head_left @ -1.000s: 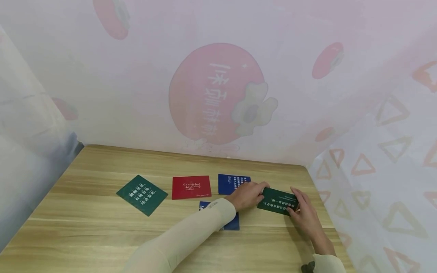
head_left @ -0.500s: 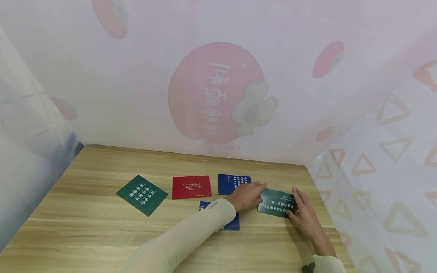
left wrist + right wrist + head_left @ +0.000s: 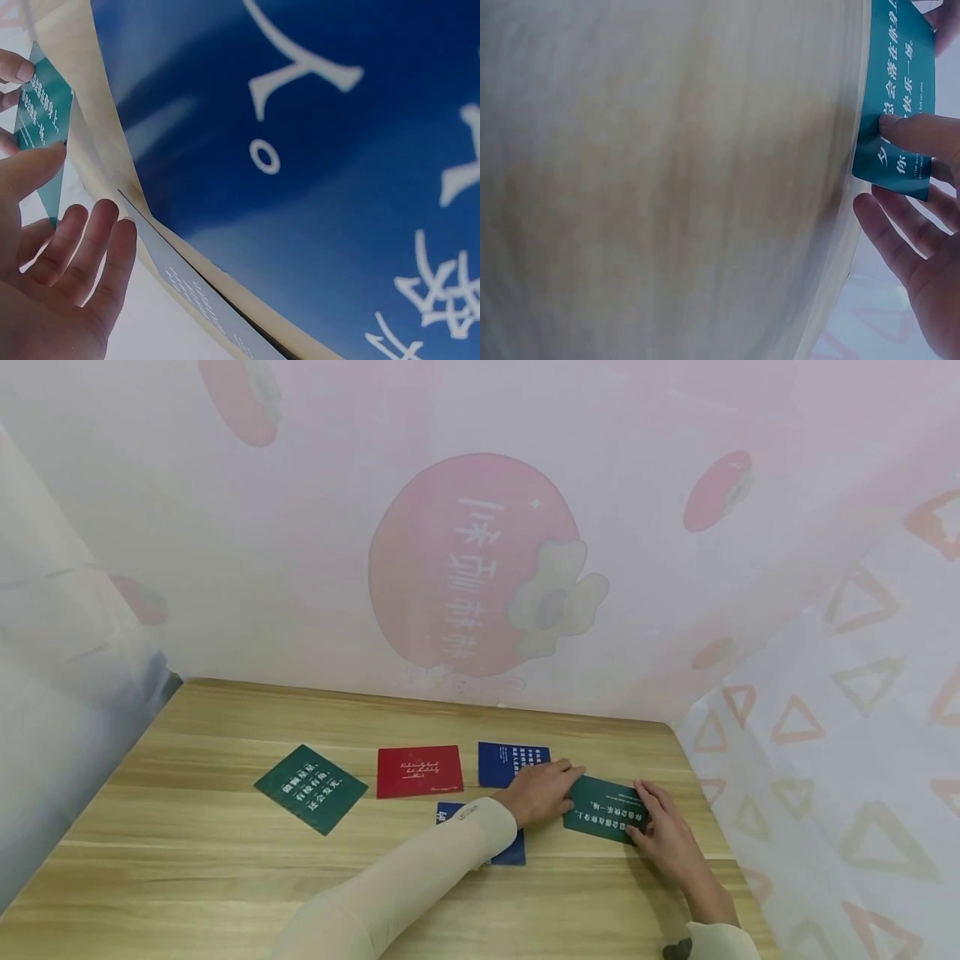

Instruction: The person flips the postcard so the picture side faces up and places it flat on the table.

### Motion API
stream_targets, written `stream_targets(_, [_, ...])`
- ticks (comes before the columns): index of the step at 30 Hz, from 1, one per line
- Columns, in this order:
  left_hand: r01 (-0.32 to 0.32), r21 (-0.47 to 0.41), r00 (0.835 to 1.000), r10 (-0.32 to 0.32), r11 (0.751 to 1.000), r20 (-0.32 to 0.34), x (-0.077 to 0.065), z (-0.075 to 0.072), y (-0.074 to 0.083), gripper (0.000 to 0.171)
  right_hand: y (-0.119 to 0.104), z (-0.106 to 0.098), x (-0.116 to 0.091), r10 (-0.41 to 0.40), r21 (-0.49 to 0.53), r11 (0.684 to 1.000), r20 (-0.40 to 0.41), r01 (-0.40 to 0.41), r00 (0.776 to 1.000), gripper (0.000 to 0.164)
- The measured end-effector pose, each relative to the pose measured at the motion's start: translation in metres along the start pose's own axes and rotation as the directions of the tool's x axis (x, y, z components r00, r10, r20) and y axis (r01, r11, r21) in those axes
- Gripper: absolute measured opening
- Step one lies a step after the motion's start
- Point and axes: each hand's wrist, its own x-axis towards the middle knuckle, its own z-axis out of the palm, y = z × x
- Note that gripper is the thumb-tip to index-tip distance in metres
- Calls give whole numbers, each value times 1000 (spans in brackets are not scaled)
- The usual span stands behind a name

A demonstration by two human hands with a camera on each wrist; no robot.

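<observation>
A green card (image 3: 603, 810) with white lettering is held between my two hands at the right of the table. My left hand (image 3: 542, 792) pinches its left end; in the left wrist view the thumb (image 3: 45, 166) lies on that end and the other fingers spread loosely. At the opposite end my right hand (image 3: 670, 839) grips it, thumb on the printed face and fingers behind, as the right wrist view shows. Under my left wrist lies a blue card (image 3: 510, 850), partly covered by the sleeve. Another blue card (image 3: 504, 764) lies just beyond my left hand.
Left of the blue cards, a red card (image 3: 420, 772) lies flat on the wooden table (image 3: 187, 860). Farther left is a second green card (image 3: 312, 789), turned cornerwise. A printed curtain (image 3: 315, 568) hangs along the table's back edge, with more sheeting at both sides.
The green card has tilted back and forth slightly and shifted a little down and left in the head view, with both hands staying on it. The other cards have not moved.
</observation>
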Motion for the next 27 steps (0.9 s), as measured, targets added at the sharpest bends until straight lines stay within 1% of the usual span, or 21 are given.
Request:
stream_targets(7, [-9,40,1000,9,999,16,-1,0,-1,63,-1,1,-1,-19,-28,999,4,20,1000,78])
stream_targets(13, [-30,67,999,28,997,24,-2,2,-3,61,-1,2,-1,-20,-26,999,27,21,999,73])
stream_targets(20, [-30,101,999,26,994,48,-4,4,-5,57,-1,6,-2,-60,-46,997,19,61,998,69])
stream_targets(27, [-27,112,997,18,993,78,-6,4,-3,51,0,7,-4,-48,-19,999,49,49,998,57])
